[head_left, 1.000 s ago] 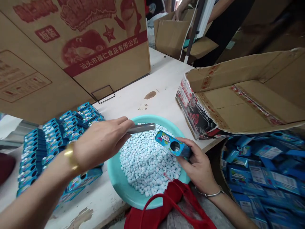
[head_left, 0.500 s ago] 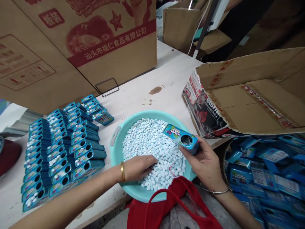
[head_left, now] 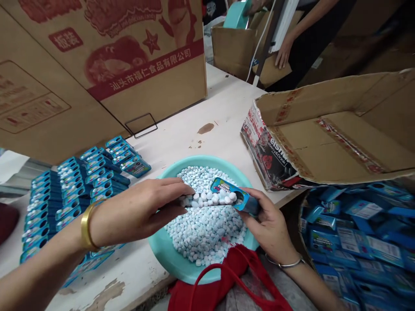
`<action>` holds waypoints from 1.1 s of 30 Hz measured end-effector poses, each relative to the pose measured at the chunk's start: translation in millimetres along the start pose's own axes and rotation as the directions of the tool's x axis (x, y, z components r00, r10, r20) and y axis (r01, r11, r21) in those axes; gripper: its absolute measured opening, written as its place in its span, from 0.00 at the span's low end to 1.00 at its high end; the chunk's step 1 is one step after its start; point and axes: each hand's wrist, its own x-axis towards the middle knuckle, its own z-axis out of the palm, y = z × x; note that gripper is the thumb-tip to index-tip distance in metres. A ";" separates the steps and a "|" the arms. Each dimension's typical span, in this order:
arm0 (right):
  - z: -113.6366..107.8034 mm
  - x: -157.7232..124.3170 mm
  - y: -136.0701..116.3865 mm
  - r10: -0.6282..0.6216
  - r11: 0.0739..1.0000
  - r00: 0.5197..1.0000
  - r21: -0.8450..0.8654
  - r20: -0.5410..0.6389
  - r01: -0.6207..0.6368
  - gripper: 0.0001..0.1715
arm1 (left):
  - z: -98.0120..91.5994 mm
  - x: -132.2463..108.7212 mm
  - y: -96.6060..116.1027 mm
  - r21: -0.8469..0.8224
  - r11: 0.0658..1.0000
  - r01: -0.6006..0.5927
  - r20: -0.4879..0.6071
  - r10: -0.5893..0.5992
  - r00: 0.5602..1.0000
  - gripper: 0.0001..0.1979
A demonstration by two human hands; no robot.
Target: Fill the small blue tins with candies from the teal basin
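My left hand [head_left: 139,211], with a gold bangle at the wrist, grips one end of a narrow scoop [head_left: 209,205] loaded with small pale blue and white candies. The scoop's far end meets the round opening of a blue candy tin [head_left: 251,204]. My right hand [head_left: 267,226] holds that tin tilted, fingers and thumb around its end. Below both hands is a turquoise basin [head_left: 159,252] of loose candies [head_left: 202,235]. The scoop's handle end is hidden inside my left hand.
Rows of blue tins [head_left: 73,181] stand on the white table [head_left: 223,106] at left, before a large carton [head_left: 155,90]. At right, an open cardboard box [head_left: 340,147] sits above a heap of blue tins [head_left: 366,242]. Another person's hand [head_left: 284,52] is at the back.
My left hand has risen out of the candies with a loaded scoop and brought it to the tin's opening. The tin has shifted slightly left and down in view.
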 end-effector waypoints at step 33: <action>3.7 0.5 1.7 0.169 0.963 0.982 0.228 -0.082 -0.146 0.21 | 162.4 18.4 -40.5 -0.130 0.991 -0.021 0.177 0.044 0.983 0.13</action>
